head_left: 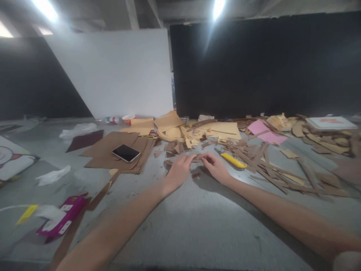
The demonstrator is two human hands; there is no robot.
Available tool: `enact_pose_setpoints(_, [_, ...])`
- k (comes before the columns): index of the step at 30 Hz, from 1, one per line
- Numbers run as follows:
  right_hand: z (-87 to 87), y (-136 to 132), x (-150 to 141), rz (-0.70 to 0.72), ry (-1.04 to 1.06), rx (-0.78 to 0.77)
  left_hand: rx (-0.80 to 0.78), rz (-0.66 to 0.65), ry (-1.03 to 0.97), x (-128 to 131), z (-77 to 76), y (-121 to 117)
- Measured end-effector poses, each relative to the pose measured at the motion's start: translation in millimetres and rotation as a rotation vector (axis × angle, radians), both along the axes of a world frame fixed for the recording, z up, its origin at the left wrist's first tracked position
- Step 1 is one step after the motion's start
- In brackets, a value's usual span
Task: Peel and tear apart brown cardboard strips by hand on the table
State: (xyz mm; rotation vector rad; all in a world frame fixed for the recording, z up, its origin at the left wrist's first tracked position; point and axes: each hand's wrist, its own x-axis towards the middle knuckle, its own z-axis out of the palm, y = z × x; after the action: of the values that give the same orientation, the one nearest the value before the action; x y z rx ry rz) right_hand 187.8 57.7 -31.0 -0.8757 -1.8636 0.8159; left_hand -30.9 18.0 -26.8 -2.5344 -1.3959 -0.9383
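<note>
from my seat the whole thing hangs on a small gap — the one between the left grip [179, 170] and the right grip [216, 168], with a brown card piece [197, 157] bridging it. the piece lies just ahead of the wrists, above the grey worktop [180, 233], and as far as i can make out its long axis runs crosswise, from one set of fingertips to the other. neither arm is clearly nearer; both reach it, the left from its left end, the right from its right.

the right grip looks pinched on the piece, thumb and forefinger closed together at its end. of the left i see fingers laid along the other end, but the thumb is hidden, so i cannot tell whether it grasps or merely steadies.

i'd judge that any turn or fold works across that line, each hand minding its own end. a loose brown scrap [196, 175] lies on the near side of the piece, between the hands. the yellow knife [233, 160] rests just beside the right grip, on its outer side — clearly the right arm's to reach, blade end toward the fingers.
</note>
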Motion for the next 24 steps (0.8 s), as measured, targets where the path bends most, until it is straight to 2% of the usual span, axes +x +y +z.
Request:
enact_pose_setpoints(15, [1.7,0.0,-1.8,0.059,-0.052,0.103,0.03,-0.011,-0.003,-0.7,-4.5,3.0])
enact_pose_setpoints(24, [2.0,-0.9,-1.4,0.115,-0.044,0.066,-0.018,-0.137,-0.168,-1.2,1.6,-1.5])
